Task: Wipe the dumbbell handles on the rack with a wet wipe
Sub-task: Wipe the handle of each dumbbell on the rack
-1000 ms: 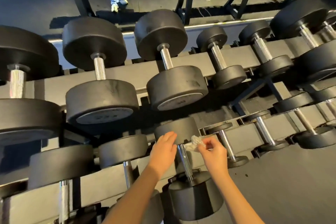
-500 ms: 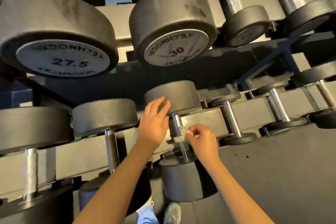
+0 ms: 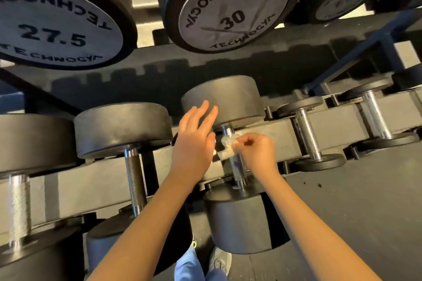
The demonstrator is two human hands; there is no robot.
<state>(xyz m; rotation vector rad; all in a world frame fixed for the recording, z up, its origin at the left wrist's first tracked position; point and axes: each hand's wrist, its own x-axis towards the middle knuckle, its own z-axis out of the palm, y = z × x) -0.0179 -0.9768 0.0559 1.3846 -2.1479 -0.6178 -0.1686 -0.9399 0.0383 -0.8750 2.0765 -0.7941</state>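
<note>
A black dumbbell (image 3: pixel 225 100) lies on the lower shelf of the rack (image 3: pixel 280 132), its chrome handle (image 3: pixel 237 169) running toward me. A crumpled white wet wipe (image 3: pixel 227 147) sits against the upper part of that handle. My right hand (image 3: pixel 258 150) pinches the wipe from the right side. My left hand (image 3: pixel 194 141) is just left of the handle, fingers straight and spread over the dumbbell's far head; whether its thumb touches the wipe is hidden.
More dumbbells lie left (image 3: pixel 134 173) and right (image 3: pixel 307 137) on the same shelf. Big heads marked 27.5 (image 3: pixel 52 29) and 30 (image 3: pixel 230 11) overhang from the upper shelf. Dark floor (image 3: pixel 365 212) and my shoes lie below.
The camera has dropped closer to the lower shelf. Both hands stay at the same handle; the right hand with the wipe has slid slightly along it.
</note>
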